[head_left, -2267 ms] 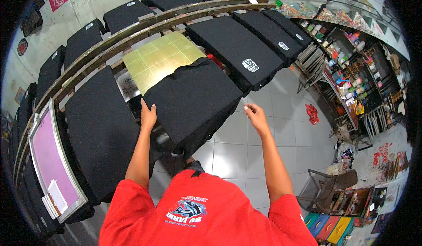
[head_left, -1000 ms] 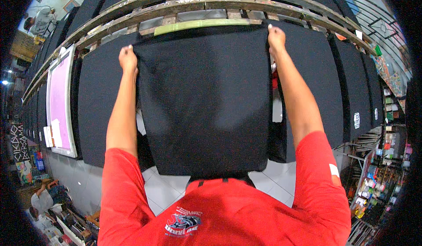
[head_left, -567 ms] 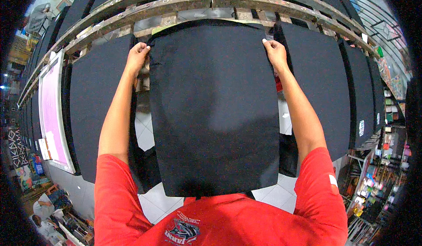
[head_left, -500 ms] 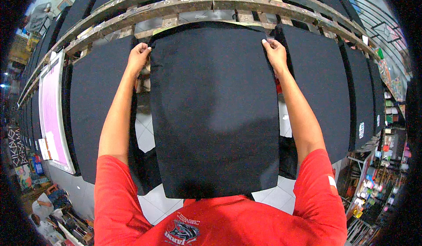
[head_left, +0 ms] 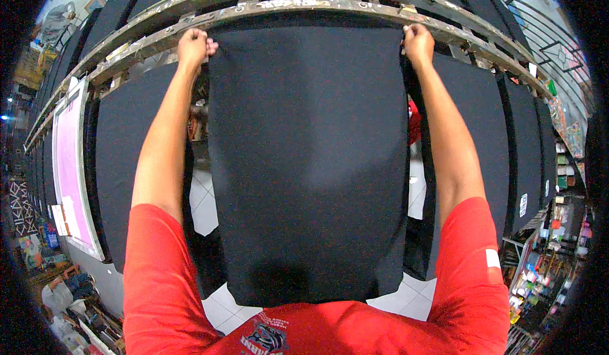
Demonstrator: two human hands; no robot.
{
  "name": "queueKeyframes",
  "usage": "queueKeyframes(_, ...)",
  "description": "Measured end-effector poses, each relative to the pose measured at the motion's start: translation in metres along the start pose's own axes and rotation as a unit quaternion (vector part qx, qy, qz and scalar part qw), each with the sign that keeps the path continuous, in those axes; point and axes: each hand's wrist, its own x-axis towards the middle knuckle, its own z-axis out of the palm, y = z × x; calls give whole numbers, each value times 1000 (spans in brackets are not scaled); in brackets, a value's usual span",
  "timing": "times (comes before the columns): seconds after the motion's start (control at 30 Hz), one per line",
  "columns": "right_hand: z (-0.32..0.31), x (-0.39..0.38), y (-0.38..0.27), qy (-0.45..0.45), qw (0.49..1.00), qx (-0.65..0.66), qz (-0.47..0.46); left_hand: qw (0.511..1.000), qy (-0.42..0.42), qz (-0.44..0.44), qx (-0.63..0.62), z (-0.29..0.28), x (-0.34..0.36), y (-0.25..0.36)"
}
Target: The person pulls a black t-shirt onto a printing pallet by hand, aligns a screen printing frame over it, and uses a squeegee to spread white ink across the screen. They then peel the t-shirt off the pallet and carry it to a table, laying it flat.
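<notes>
A large black cloth (head_left: 307, 158) lies stretched over a flat board in front of me, its far edge up against a wooden rail. At its far left corner is my left hand (head_left: 195, 47), fingers curled closed at the cloth's edge. My right hand (head_left: 419, 42) pinches the far right corner between thumb and fingers. Both arms reach straight forward, one along each side of the board. The cloth's near edge hangs close to my red shirt, and the board beneath is hidden.
Worn wooden rails (head_left: 304, 5) run across the far side. Black-covered boards flank mine on the left (head_left: 136, 158) and right (head_left: 472, 145). A pale framed screen with a pink mesh (head_left: 71, 164) leans at the far left. Shelves of small containers (head_left: 539, 260) stand at the right.
Both hands have moved farther away and slightly apart, drawing the cloth's far edge up to the wooden rail. The pale strip of board at that edge is now covered.
</notes>
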Motion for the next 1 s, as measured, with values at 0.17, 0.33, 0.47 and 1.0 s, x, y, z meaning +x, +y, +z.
queueKeyframes(0.17,21,11,8,-41,996,-81,17,995,-19,46,92,12,15,-7)
queueKeyframes(0.33,23,-30,5,-79,995,-5,67,924,-8,132,358,-3,-23,-31)
queueKeyframes(0.47,21,-46,-4,-224,957,157,99,986,-128,-94,59,4,-53,-22)
queueKeyframes(1.0,50,-5,32,-147,982,0,119,992,-5,-55,112,13,-7,-38)
